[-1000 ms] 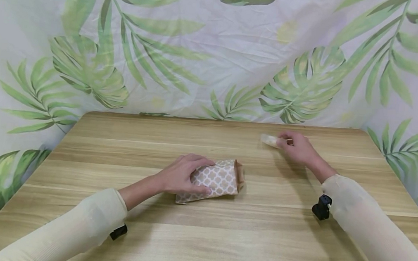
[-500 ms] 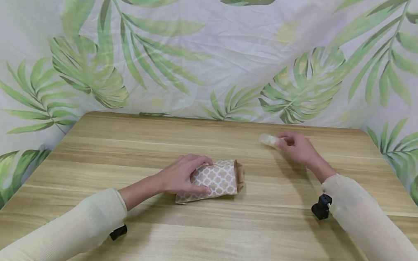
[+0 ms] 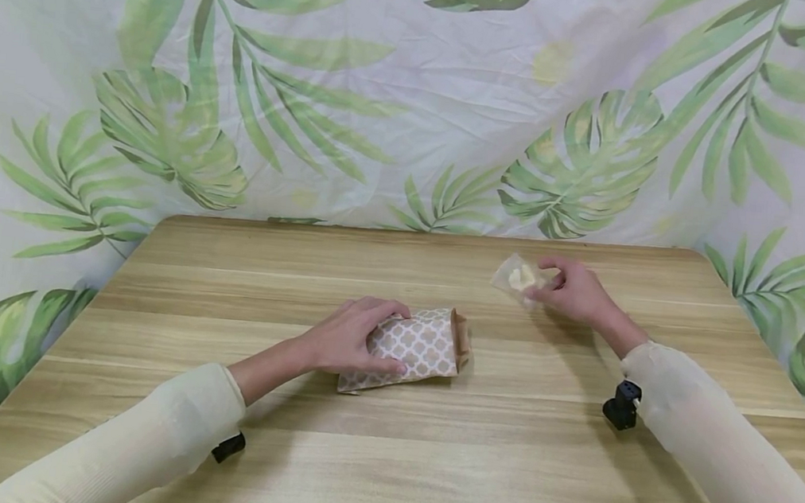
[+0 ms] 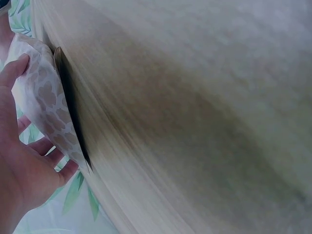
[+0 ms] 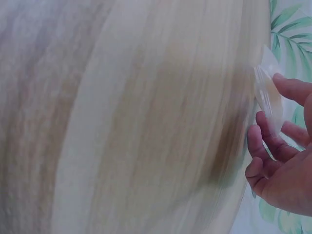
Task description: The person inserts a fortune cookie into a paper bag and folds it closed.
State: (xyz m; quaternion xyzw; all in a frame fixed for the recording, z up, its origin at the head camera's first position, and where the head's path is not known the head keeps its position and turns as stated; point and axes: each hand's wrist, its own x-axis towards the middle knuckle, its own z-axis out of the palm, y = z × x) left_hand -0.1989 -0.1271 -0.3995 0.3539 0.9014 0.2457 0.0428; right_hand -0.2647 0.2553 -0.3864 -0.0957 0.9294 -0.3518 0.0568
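Observation:
A brown paper bag (image 3: 423, 341) with a white lattice pattern lies on its side on the table, its open mouth facing right. My left hand (image 3: 352, 335) grips the bag's closed end, thumb along the near side and fingers over the far side. In the left wrist view the thumb presses the patterned paper bag (image 4: 46, 97). Farther back and to the right, my right hand (image 3: 575, 290) pinches a small clear plastic packet (image 3: 515, 277) with pale yellowish contents. The right wrist view shows the packet (image 5: 269, 92) between thumb and fingers, held over the table.
The wooden table (image 3: 384, 458) ends at a back edge just behind the packet. A leaf-printed cloth (image 3: 458, 112) hangs behind and along the sides. Black wrist cameras sit under both sleeves, one being the right camera (image 3: 622, 405).
My right hand has turned the plastic packet so that its flat face and pale contents show more. The left hand and the paper bag have stayed in place.

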